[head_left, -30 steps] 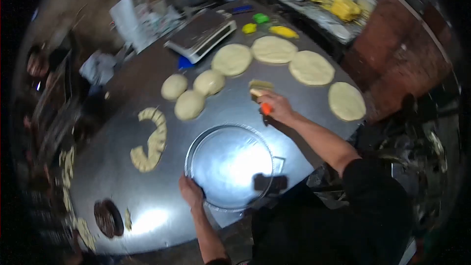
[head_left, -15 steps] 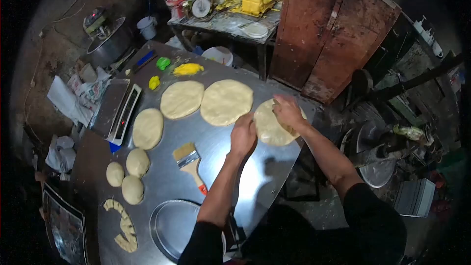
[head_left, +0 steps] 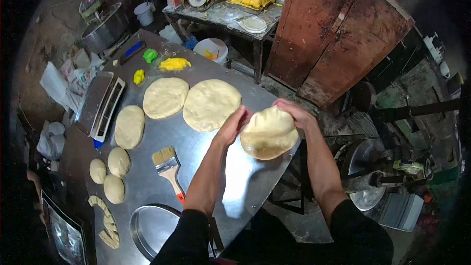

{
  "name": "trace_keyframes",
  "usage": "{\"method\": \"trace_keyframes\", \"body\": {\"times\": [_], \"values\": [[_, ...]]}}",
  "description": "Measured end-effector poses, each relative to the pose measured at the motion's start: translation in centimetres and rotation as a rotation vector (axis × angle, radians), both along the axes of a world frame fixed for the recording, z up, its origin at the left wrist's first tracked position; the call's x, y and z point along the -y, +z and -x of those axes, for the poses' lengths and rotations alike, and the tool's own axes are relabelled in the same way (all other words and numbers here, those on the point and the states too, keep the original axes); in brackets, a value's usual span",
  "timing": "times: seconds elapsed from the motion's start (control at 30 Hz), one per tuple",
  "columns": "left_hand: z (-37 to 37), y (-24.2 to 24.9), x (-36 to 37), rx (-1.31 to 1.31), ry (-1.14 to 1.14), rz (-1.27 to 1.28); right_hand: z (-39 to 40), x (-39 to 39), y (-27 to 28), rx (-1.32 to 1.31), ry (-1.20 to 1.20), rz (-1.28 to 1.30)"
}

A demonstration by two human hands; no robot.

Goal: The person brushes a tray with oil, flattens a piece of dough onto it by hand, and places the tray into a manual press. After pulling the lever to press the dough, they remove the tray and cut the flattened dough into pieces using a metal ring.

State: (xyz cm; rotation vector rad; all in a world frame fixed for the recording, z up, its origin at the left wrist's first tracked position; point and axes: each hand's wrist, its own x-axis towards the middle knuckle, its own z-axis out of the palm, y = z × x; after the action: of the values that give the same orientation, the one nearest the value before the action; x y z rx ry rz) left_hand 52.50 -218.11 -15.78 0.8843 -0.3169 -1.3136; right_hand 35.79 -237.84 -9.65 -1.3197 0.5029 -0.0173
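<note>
Near the table's right corner, a round dough piece (head_left: 269, 135) is lifted at its far side and partly folded. My right hand (head_left: 295, 113) is closed on its upper right edge. At its left edge is my left hand (head_left: 236, 123), fingers curled against the dough. Left of my hands lie a large flat dough disc (head_left: 212, 105), another flat disc (head_left: 166, 98) and an oval dough piece (head_left: 129, 127). A brush (head_left: 168, 169) with a wooden handle lies on the metal table (head_left: 196, 140).
Dough balls (head_left: 114, 189), a twisted dough strip (head_left: 109, 223) and a round pan (head_left: 154, 225) are at the near left. A digital scale (head_left: 105, 105) and yellow paste (head_left: 174, 64) sit farther back. A wooden cabinet (head_left: 338, 34) stands beyond the table.
The right-hand dough has gone from flat on the table to lifted and folded at its far edge, with my hands now at its two sides. The view has shifted slightly.
</note>
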Motion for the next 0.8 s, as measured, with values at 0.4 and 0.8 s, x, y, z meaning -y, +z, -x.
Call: {"method": "trace_keyframes", "body": {"times": [0.4,0.8], "values": [[4.5,13.3,-13.5,0.381,-0.035,0.054,2.8,-12.1,11.2,0.029,0.158,0.642],[10.3,23.2,-49.2,0.781,0.183,-0.333,3.2,-44.0,14.4,0.176,0.336,-0.089]]}}
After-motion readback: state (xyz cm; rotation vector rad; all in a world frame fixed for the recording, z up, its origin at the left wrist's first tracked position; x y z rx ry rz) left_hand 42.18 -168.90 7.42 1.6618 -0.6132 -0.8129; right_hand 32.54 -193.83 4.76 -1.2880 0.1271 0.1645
